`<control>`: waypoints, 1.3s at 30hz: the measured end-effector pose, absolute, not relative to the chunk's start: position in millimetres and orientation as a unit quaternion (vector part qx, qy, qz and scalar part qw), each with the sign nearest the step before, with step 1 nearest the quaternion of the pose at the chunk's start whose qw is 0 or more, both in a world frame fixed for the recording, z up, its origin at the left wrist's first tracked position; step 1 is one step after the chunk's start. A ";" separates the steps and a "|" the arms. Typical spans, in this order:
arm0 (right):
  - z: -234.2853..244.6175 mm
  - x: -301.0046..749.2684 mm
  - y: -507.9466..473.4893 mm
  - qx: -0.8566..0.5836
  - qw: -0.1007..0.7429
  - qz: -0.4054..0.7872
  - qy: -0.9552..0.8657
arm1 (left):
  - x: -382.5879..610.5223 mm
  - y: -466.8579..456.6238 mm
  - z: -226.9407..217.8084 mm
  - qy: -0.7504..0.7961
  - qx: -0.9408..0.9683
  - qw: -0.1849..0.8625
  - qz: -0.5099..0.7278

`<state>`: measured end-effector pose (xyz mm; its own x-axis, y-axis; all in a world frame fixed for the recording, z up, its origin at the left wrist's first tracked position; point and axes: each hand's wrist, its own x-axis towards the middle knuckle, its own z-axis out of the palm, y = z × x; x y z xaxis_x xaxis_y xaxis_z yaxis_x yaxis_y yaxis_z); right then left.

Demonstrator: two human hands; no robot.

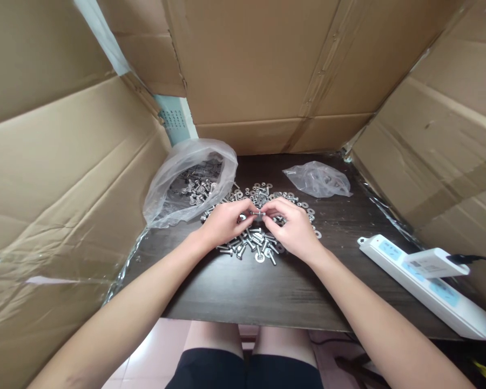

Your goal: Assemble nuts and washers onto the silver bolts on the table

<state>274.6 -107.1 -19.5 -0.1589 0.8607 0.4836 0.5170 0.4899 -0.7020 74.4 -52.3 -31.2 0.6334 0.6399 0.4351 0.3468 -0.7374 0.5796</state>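
My left hand (225, 222) and my right hand (292, 228) meet over a pile of small silver bolts and washers (256, 244) on a dark wooden table (267, 292). Both hands pinch a small bolt (258, 214) held between their fingertips, just above the pile. The left hand's fingers grip one end, the right hand's fingers the other. Whether a washer or nut is on the bolt is too small to tell.
A clear plastic bag (190, 181) with several bolts lies open at the left back. A smaller crumpled plastic bag (318, 179) lies at the right back. A white power strip (425, 286) with a plugged adapter sits at the right. Cardboard walls (65, 178) surround the table.
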 end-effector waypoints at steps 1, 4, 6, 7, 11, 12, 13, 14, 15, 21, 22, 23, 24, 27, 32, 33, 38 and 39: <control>-19.7 274.7 -107.2 -0.469 0.449 0.186 -0.737 | 74.3 -52.3 -31.2 0.285 0.874 0.228 0.321; -21.4 275.1 -106.7 -0.476 0.456 0.195 -0.726 | 73.8 -52.6 -30.8 0.288 0.873 0.224 0.324; -22.8 275.4 -106.1 -0.480 0.457 0.214 -0.718 | 73.7 -52.7 -30.6 0.288 0.873 0.220 0.325; -23.4 275.5 -106.0 -0.480 0.455 0.222 -0.716 | 73.7 -52.8 -30.6 0.288 0.874 0.217 0.327; -24.1 275.3 -106.0 -0.483 0.443 0.226 -0.721 | 74.3 -53.6 -30.8 0.281 0.874 0.206 0.338; -23.9 275.1 -106.1 -0.486 0.442 0.224 -0.720 | 74.6 -53.8 -30.8 0.280 0.873 0.205 0.342; -23.5 274.9 -106.3 -0.488 0.441 0.223 -0.720 | 74.8 -54.1 -30.7 0.278 0.873 0.205 0.345; -23.1 274.7 -106.4 -0.489 0.440 0.222 -0.720 | 75.1 -54.4 -30.6 0.277 0.872 0.205 0.347; -22.5 274.6 -106.6 -0.490 0.438 0.222 -0.720 | 75.3 -54.6 -30.5 0.276 0.872 0.205 0.349; -19.3 273.2 -108.3 -0.491 0.430 0.236 -0.720 | 76.0 -55.6 -30.0 0.282 0.871 0.190 0.354; -19.0 273.1 -108.4 -0.491 0.428 0.234 -0.721 | 75.8 -55.7 -30.0 0.283 0.871 0.189 0.354; -18.9 273.0 -108.5 -0.492 0.426 0.231 -0.723 | 75.6 -55.7 -30.1 0.283 0.871 0.188 0.355; -18.8 273.0 -108.4 -0.493 0.423 0.227 -0.725 | 75.3 -55.7 -30.2 0.283 0.870 0.188 0.357; -18.6 273.0 -108.0 -0.499 0.417 0.223 -0.726 | 74.7 -55.6 -30.4 0.276 0.870 0.185 0.363; -16.0 272.8 -108.7 -0.507 0.399 0.234 -0.728 | 75.8 -56.3 -29.6 0.265 0.877 0.168 0.364; -15.4 272.8 -109.0 -0.507 0.395 0.235 -0.729 | 76.2 -56.8 -29.2 0.263 0.879 0.162 0.365; -12.8 273.6 -110.2 -0.517 0.382 0.209 -0.737 | 78.3 -59.7 -27.1 0.240 0.887 0.130 0.371; -12.3 273.7 -110.5 -0.519 0.378 0.207 -0.738 | 78.6 -60.0 -26.9 0.237 0.888 0.128 0.373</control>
<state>273.7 -110.5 -12.3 -0.1754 0.9228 0.3430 0.6106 0.3753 -0.6974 78.6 -60.0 -26.9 0.6094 0.5167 0.6014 0.3261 -0.8547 0.4039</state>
